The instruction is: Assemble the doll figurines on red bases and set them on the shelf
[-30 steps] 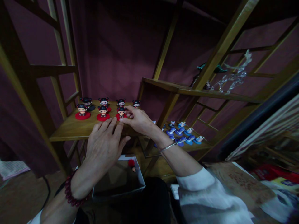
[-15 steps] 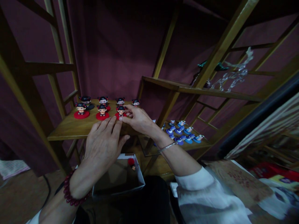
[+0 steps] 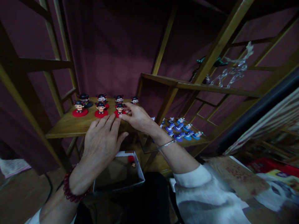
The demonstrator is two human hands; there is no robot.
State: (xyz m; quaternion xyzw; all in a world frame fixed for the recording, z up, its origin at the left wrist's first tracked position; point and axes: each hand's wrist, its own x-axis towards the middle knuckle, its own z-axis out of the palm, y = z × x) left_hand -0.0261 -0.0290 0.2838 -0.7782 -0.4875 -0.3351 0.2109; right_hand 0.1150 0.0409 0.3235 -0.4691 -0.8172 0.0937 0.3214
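Observation:
A small figurine (image 3: 120,108) with black hair buns sits on a red round base at the right of the front row on the wooden shelf (image 3: 63,128). My right hand (image 3: 137,118) grips its base at the right side, thumb in front and fingers behind. Flat near the shelf's front edge, my left hand (image 3: 102,137) has its fingers stretched toward the same base and holds nothing. To the left stand a middle figurine (image 3: 101,109) and a left figurine (image 3: 79,107), both on red bases. Several similar figurines (image 3: 101,98) form a row behind.
Below the shelf is an open box (image 3: 139,168) with one figurine (image 3: 133,165) lying inside. Several blue and purple figurines (image 3: 179,127) stand on a lower shelf at right. A clear glass deer (image 3: 233,73) stands on a higher shelf, behind wooden posts (image 3: 221,34).
The view has shifted slightly, so the shelf and figurines appear a little higher and further left. Both hands keep nearly the same pose at the front right figurine.

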